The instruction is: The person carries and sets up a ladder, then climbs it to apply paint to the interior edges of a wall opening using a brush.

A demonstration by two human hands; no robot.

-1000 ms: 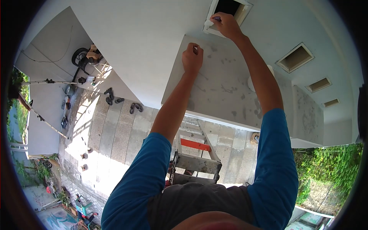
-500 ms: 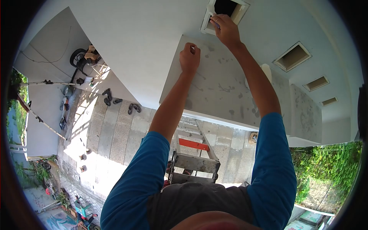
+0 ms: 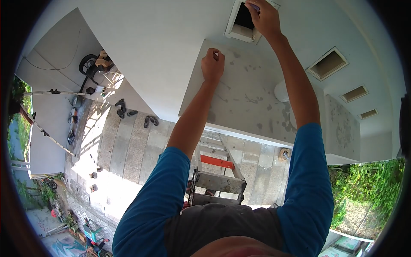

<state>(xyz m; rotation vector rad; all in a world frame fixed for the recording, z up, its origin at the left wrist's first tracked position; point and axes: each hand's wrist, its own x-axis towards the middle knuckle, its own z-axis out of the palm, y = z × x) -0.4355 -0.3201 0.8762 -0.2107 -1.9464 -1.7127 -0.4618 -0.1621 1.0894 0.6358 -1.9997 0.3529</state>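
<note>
Up at the white-framed square opening [image 3: 240, 39], the right hand [image 3: 267, 19] pinches a small purplish object [image 3: 254, 7]; below that opening, the left hand [image 3: 212, 66] curls, possibly empty, over a blotchy grey surface [image 3: 244, 88].

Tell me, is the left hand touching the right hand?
Apart. The head view shows a plain gap between the left hand and the right hand.

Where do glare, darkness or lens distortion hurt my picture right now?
Head view: glare bleaches the sunlit floor at lower left; head view: the opening by the right hand is black inside; head view: fisheye distortion, with black corners.
</note>
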